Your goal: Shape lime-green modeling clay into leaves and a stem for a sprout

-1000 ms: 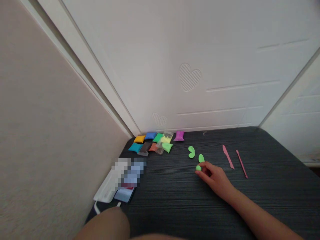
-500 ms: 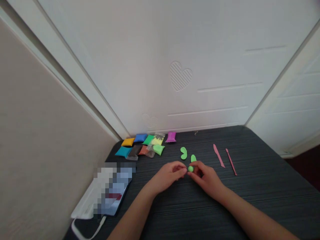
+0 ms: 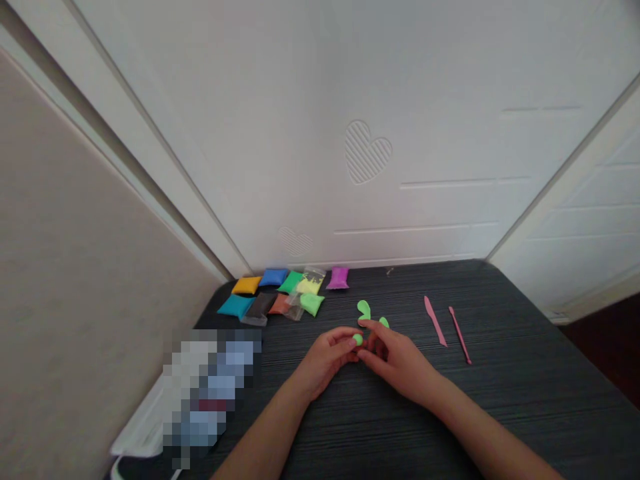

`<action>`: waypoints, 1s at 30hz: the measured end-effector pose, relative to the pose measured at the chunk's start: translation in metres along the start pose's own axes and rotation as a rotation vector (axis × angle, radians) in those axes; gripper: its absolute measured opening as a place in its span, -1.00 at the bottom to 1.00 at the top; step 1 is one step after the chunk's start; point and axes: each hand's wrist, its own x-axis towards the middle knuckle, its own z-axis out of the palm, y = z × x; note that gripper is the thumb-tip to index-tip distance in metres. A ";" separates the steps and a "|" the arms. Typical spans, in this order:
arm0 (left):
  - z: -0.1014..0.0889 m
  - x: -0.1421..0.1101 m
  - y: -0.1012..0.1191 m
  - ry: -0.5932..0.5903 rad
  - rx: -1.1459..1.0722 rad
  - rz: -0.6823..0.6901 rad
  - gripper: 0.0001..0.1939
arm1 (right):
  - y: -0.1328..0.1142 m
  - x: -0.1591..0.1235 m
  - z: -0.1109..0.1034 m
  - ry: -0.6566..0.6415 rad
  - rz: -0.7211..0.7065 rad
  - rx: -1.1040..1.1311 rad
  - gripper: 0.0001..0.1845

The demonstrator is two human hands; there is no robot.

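Note:
My left hand (image 3: 330, 357) pinches a small light-green clay ball (image 3: 357, 339) between its thumb and fingers. Close against it on the right is my right hand (image 3: 395, 357), its index finger and thumb parted around the ball's side, seemingly gripping nothing. Just beyond the fingers lies a curved light-green clay piece (image 3: 364, 309), partly covered by the right index fingertip. A second flat light-green clay piece (image 3: 384, 321) peeks out behind the right hand, mostly hidden.
A pink plastic knife (image 3: 435, 321) and a thin pink modelling tool (image 3: 460, 335) lie to the right. Several coloured clay packets, including a purple one (image 3: 339, 278) and a teal one (image 3: 236, 306), line the back left. A blurred-out item (image 3: 215, 387) with a white cable sits front left.
The green ball has passed from my right fingertips into my left hand's pinch. My right fingers have spread and shifted left, and the camera view has moved slightly.

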 end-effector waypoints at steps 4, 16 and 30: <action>0.000 0.000 -0.002 -0.020 -0.037 -0.012 -0.78 | 0.004 -0.005 0.001 0.012 0.002 0.122 -0.68; 0.002 0.000 -0.006 0.027 0.126 -0.032 -0.61 | 0.017 -0.011 0.005 0.083 -0.085 -0.124 -0.75; 0.004 -0.002 -0.005 -0.007 0.150 -0.021 -0.57 | 0.011 -0.012 0.005 0.033 -0.132 -0.209 -0.68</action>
